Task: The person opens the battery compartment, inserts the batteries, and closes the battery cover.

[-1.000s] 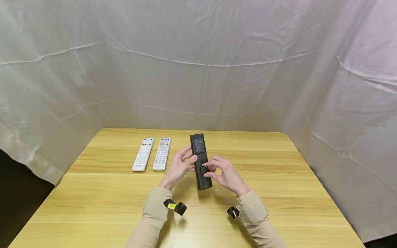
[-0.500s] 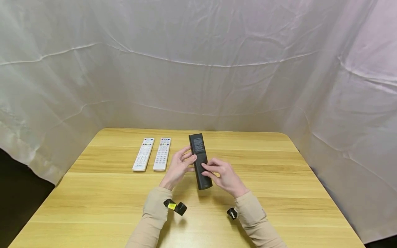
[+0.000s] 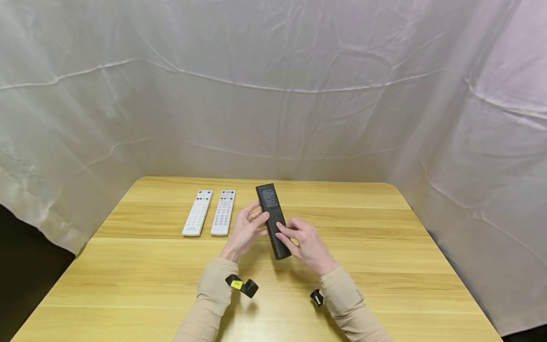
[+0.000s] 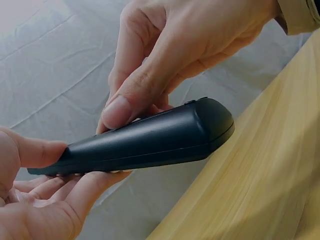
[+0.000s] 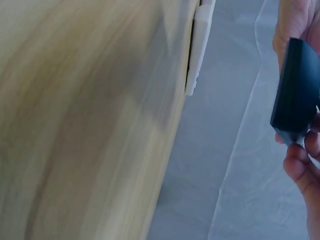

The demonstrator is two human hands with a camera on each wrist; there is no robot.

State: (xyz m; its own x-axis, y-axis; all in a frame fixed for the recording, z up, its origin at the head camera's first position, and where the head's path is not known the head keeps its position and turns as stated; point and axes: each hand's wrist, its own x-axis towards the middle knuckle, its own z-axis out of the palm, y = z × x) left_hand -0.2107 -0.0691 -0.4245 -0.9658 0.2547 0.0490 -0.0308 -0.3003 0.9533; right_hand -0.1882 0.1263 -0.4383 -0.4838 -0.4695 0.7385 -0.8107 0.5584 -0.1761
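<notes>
A black remote control (image 3: 268, 198) is held above the table, its back with a printed label turned up and its far end leaning left. My left hand (image 3: 244, 232) grips its left side, thumb on the back and fingers beneath. The thumb and fingertips of my right hand (image 3: 311, 244) are on the battery cover (image 3: 280, 247) at the near half. From the left wrist, the remote appears side-on, and a thin raised edge of the cover (image 4: 196, 101) shows near its end. The right wrist view catches the remote's blunt end (image 5: 294, 90); much of the cover is hidden by fingers.
Two white remotes lie side by side, buttons up, left of my hands: the outer one (image 3: 197, 213) and the inner one (image 3: 223, 213). The wooden table (image 3: 128, 280) ends at a pale hanging cloth (image 3: 273, 118) behind and on both sides.
The battery cover, tilted up from the remote one second ago, now lies nearly flat on its back. The black remote has turned slightly, its far end moving left, and my right hand has shifted left.
</notes>
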